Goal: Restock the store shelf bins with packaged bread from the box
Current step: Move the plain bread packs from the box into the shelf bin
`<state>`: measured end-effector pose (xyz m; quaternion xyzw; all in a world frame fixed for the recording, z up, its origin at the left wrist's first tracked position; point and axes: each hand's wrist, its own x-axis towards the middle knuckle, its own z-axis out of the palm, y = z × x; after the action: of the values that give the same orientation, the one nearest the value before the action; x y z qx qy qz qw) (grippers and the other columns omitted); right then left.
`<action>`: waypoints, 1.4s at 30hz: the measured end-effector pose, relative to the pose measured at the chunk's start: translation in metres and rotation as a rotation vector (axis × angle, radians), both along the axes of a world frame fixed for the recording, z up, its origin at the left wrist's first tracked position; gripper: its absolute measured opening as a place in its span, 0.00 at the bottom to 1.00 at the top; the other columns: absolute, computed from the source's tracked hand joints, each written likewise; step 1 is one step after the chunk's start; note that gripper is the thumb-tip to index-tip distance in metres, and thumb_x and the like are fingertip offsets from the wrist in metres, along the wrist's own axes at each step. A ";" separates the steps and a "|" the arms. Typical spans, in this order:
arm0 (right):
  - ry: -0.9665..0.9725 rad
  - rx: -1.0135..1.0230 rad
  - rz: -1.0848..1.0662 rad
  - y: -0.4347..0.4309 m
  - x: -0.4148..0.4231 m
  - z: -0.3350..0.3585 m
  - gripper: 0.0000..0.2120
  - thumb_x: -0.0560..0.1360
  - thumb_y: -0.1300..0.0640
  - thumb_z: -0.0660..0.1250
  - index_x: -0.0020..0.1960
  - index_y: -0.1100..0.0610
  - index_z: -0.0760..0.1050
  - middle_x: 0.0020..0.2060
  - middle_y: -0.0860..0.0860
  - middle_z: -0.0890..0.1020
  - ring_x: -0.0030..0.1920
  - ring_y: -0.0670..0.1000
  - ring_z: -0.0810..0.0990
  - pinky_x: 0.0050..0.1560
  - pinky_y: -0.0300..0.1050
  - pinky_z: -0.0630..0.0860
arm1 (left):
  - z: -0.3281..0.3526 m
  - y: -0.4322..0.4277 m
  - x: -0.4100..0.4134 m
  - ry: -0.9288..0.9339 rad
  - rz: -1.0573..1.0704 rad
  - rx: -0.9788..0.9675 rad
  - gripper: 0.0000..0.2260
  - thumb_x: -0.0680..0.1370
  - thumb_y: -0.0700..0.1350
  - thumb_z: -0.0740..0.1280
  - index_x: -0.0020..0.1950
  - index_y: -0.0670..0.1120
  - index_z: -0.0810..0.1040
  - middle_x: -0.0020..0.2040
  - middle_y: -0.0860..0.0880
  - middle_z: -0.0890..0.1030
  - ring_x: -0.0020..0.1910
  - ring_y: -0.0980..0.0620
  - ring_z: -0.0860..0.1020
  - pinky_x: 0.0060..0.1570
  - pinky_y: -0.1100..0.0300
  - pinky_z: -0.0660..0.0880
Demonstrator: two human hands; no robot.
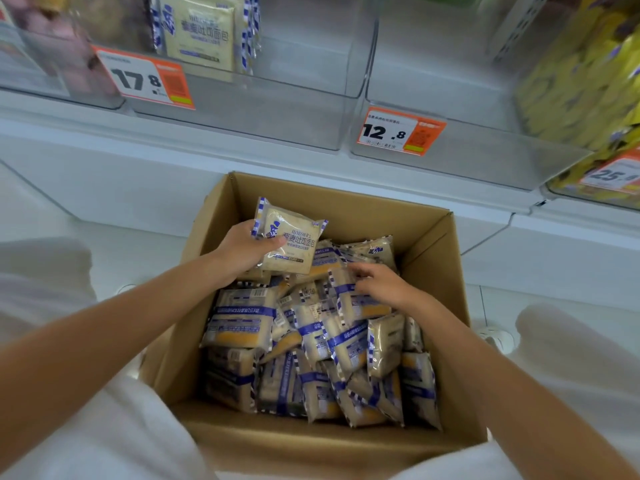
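My left hand (242,249) grips one bread packet (292,245) just above the box (434,244). My right hand (381,287) touches the packets (311,341) inside it, and I cannot tell its grasp. The box looks nearly full and the bin (263,110) above it barely stocked, so most of the work remains.

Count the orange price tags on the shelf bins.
3: the 17.8 tag at upper left, the 12.8 tag at centre, and a cut-off tag at the right edge. More may be hidden off-frame.

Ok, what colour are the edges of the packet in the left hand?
Blue-and-white checks on a beige packet in the left hand; head view.
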<state>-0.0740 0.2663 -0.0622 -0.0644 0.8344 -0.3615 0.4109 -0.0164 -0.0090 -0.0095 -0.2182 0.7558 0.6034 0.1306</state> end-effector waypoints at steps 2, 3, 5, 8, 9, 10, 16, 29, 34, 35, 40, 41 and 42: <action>-0.013 0.104 0.190 0.011 0.000 -0.008 0.40 0.73 0.63 0.71 0.78 0.43 0.58 0.78 0.50 0.57 0.76 0.53 0.60 0.70 0.49 0.67 | 0.000 0.001 -0.001 -0.005 0.018 0.003 0.12 0.77 0.48 0.71 0.60 0.50 0.79 0.51 0.51 0.85 0.47 0.55 0.83 0.39 0.63 0.76; 0.007 0.156 0.259 0.016 0.001 -0.013 0.44 0.72 0.63 0.72 0.79 0.41 0.54 0.79 0.50 0.51 0.78 0.54 0.52 0.72 0.49 0.63 | 0.000 0.001 -0.001 -0.006 0.022 0.006 0.12 0.77 0.48 0.71 0.60 0.50 0.79 0.51 0.51 0.85 0.46 0.55 0.83 0.39 0.63 0.76; 0.095 0.144 0.269 0.017 0.008 -0.018 0.45 0.73 0.64 0.72 0.80 0.45 0.51 0.79 0.52 0.52 0.79 0.56 0.50 0.73 0.50 0.63 | 0.000 0.003 0.000 0.002 0.012 0.002 0.11 0.78 0.48 0.71 0.60 0.50 0.79 0.51 0.52 0.84 0.44 0.58 0.82 0.37 0.65 0.74; 0.258 0.021 0.124 0.002 0.015 -0.011 0.33 0.76 0.56 0.70 0.77 0.52 0.59 0.72 0.54 0.69 0.72 0.56 0.68 0.68 0.50 0.70 | -0.002 0.004 0.002 0.000 -0.006 -0.019 0.12 0.78 0.48 0.71 0.60 0.49 0.78 0.51 0.51 0.84 0.36 0.61 0.80 0.33 0.68 0.73; 0.276 0.018 0.121 -0.003 0.016 -0.008 0.30 0.77 0.52 0.70 0.75 0.53 0.62 0.71 0.52 0.70 0.71 0.54 0.69 0.68 0.49 0.70 | -0.003 0.003 0.002 -0.002 -0.007 -0.020 0.12 0.78 0.48 0.71 0.60 0.49 0.78 0.51 0.51 0.84 0.35 0.61 0.79 0.32 0.69 0.72; 0.280 0.041 0.167 -0.006 0.016 -0.009 0.29 0.76 0.48 0.70 0.73 0.52 0.64 0.73 0.51 0.68 0.72 0.53 0.68 0.70 0.49 0.68 | -0.003 0.002 0.003 -0.004 -0.004 -0.021 0.12 0.78 0.48 0.71 0.61 0.49 0.78 0.50 0.51 0.84 0.35 0.61 0.80 0.32 0.69 0.72; 0.390 0.145 0.338 -0.013 0.023 -0.017 0.30 0.75 0.48 0.71 0.74 0.52 0.66 0.76 0.52 0.63 0.76 0.54 0.61 0.74 0.52 0.62 | -0.004 -0.002 0.005 0.023 0.032 -0.044 0.13 0.78 0.46 0.70 0.62 0.49 0.77 0.51 0.53 0.83 0.45 0.59 0.81 0.36 0.68 0.74; 0.432 -0.136 0.318 -0.083 -0.024 0.101 0.17 0.82 0.49 0.59 0.38 0.54 0.72 0.29 0.45 0.69 0.29 0.43 0.65 0.34 0.44 0.61 | 0.027 -0.005 0.002 0.129 -0.215 -0.008 0.18 0.80 0.61 0.59 0.60 0.50 0.77 0.52 0.51 0.85 0.51 0.54 0.83 0.56 0.52 0.79; 0.660 -0.160 0.250 -0.108 -0.031 0.132 0.11 0.78 0.45 0.66 0.51 0.51 0.80 0.45 0.46 0.81 0.45 0.46 0.78 0.50 0.48 0.75 | 0.045 -0.010 0.002 0.173 -0.198 0.029 0.16 0.76 0.60 0.68 0.57 0.52 0.80 0.51 0.51 0.86 0.51 0.51 0.84 0.58 0.50 0.79; 0.696 -0.121 0.264 -0.112 -0.031 0.139 0.16 0.76 0.41 0.67 0.60 0.49 0.78 0.56 0.48 0.79 0.56 0.47 0.77 0.61 0.49 0.73 | 0.048 -0.014 0.003 0.199 -0.173 0.019 0.16 0.75 0.60 0.69 0.57 0.52 0.80 0.51 0.51 0.85 0.51 0.52 0.84 0.58 0.50 0.78; 0.636 0.069 0.380 -0.133 -0.033 0.179 0.38 0.66 0.35 0.74 0.71 0.49 0.69 0.65 0.48 0.76 0.59 0.48 0.76 0.53 0.38 0.71 | 0.083 -0.038 0.003 0.365 -0.094 -0.077 0.11 0.78 0.54 0.69 0.56 0.50 0.81 0.50 0.52 0.85 0.49 0.53 0.83 0.50 0.59 0.78; 0.686 0.069 0.378 -0.141 -0.034 0.189 0.36 0.65 0.35 0.75 0.66 0.51 0.72 0.59 0.48 0.79 0.53 0.48 0.78 0.46 0.39 0.71 | 0.092 -0.045 0.001 0.386 -0.078 -0.112 0.12 0.78 0.54 0.69 0.56 0.47 0.80 0.49 0.50 0.85 0.48 0.51 0.83 0.48 0.58 0.77; 0.757 0.062 0.375 -0.149 -0.034 0.200 0.33 0.65 0.35 0.75 0.62 0.51 0.73 0.54 0.48 0.80 0.49 0.48 0.78 0.43 0.41 0.72 | 0.103 -0.052 -0.001 0.414 -0.054 -0.141 0.13 0.78 0.54 0.69 0.55 0.46 0.80 0.47 0.48 0.85 0.46 0.50 0.82 0.46 0.57 0.77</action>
<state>-0.1083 0.1172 0.1383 -0.3310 0.9108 -0.2059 0.1360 -0.0175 -0.0613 0.0931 -0.0780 0.8125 0.5771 -0.0269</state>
